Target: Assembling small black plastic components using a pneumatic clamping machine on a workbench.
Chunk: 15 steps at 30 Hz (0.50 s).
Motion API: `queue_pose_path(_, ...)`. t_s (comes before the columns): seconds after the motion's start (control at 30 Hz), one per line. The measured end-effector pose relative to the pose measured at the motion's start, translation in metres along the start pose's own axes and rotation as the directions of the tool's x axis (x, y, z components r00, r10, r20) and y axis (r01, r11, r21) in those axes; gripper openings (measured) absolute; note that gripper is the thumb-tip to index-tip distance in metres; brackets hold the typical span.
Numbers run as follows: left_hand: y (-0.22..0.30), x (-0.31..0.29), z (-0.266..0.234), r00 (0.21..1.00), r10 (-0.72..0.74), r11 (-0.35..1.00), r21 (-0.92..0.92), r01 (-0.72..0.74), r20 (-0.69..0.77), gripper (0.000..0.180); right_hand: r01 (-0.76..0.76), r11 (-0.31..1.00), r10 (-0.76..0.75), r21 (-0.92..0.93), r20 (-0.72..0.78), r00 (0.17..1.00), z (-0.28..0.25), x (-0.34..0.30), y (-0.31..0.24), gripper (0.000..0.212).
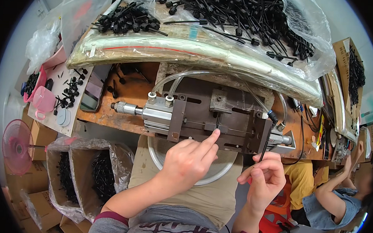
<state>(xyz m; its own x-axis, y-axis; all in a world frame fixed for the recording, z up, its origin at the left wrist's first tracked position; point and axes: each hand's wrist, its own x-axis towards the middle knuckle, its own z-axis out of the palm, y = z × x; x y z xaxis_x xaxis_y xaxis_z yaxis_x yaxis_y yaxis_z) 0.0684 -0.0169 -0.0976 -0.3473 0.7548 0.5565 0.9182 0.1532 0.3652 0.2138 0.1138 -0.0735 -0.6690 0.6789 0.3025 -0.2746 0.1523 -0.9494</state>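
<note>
My left hand (pixel 190 161) reaches over a metal pneumatic fixture (pixel 195 112). Its index finger is stretched out, the tip on a small black part (pixel 218 121) seated in the fixture's middle block; the other fingers curl loosely and hold nothing. To the right, my right hand (pixel 264 177) is closed, pinching a thin black plastic rod (pixel 263 148) between thumb and fingers. That rod points upward beside the fixture's right end plate, its lower end hidden by the fingers. A silver cylinder (pixel 157 117) with clear air tubes (pixel 184 74) forms the fixture's left side.
Behind the fixture, a plastic-lined tray (pixel 198 49) holds heaped black stemmed parts (pixel 238 13). A white round basin (pixel 221 175) sits below at my lap. Bags of black parts (pixel 103 175) stand at lower left. A co-worker (pixel 334 200) sits at the right.
</note>
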Motion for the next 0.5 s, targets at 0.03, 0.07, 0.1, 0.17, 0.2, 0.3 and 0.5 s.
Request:
queue_pose_path(0.03, 0.000, 0.002, 0.000, 1.000, -0.015, 1.000, -0.004, 0.015, 0.003, 0.024, 0.002, 1.000, -0.002, 0.021, 0.016, 1.000, -0.001, -0.001, 0.000, 0.014)
queue_pose_path(0.07, 0.000, 0.002, 0.001, 1.000, -0.016, 1.000, -0.001, 0.016, 0.002, 0.024, 0.003, 0.999, -0.005, 0.042, 0.031, 0.999, -0.002, -0.001, 0.001, 0.017)
queue_pose_path(0.1, 0.000, 0.001, 0.001, 1.000, -0.017, 1.000, 0.004, 0.017, 0.002, 0.023, 0.010, 0.999, -0.010, 0.039, 0.011, 1.000, 0.001, 0.000, -0.001, 0.021)
queue_pose_path(0.17, -0.001, 0.001, 0.001, 1.000, -0.021, 1.000, 0.007, 0.021, 0.004, 0.023, 0.022, 0.999, -0.021, 0.032, -0.029, 0.999, 0.012, 0.003, -0.007, 0.029)
queue_pose_path(0.2, -0.001, 0.001, 0.001, 1.000, -0.024, 1.000, 0.005, 0.024, 0.006, 0.023, 0.017, 1.000, -0.017, 0.010, -0.022, 1.000, 0.013, 0.002, -0.007, 0.032)
queue_pose_path(0.3, -0.001, 0.002, 0.000, 1.000, -0.025, 1.000, -0.002, 0.025, 0.006, 0.023, -0.001, 0.998, 0.003, -0.068, 0.029, 1.000, 0.012, 0.000, -0.007, 0.039)
queue_pose_path(0.5, -0.001, 0.004, -0.003, 0.999, -0.001, 1.000, -0.020, 0.002, 0.036, 0.021, 0.050, 0.976, -0.032, -0.213, 0.087, 0.996, 0.008, -0.007, 0.003, 0.036)
